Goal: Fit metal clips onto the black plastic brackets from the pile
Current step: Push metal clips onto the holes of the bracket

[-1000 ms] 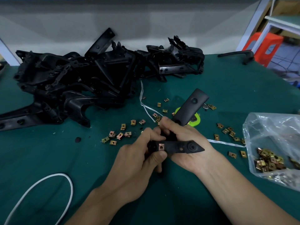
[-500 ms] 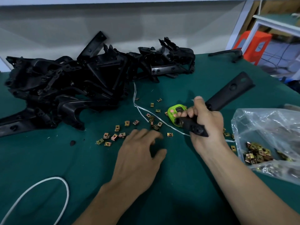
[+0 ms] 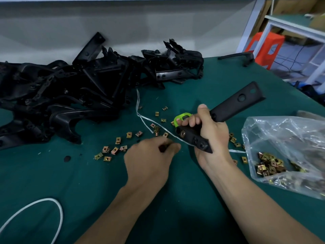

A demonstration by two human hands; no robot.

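My right hand (image 3: 210,136) grips a black plastic bracket (image 3: 235,104) at its bend, lifted off the green table. One brass clip (image 3: 182,133) sits fitted on the bracket's lower arm. My left hand (image 3: 149,159) lies knuckles-up on the table just left of it. Its fingers are curled and pinch together among the loose metal clips (image 3: 114,149); the clip between the fingertips is hidden. The pile of black brackets (image 3: 70,88) fills the far left of the table.
A clear plastic bag (image 3: 284,138) holding several clips lies at the right. A green gadget (image 3: 182,118) sits behind my right hand and a white strap (image 3: 140,111) runs past it. A white cord loop (image 3: 56,206) is near left. A lone black bracket (image 3: 237,56) lies far right.
A second ago both hands held the bracket. My right hand then carried it right and up alone. My left hand dropped to the table and its fingers curled in over a loose clip.
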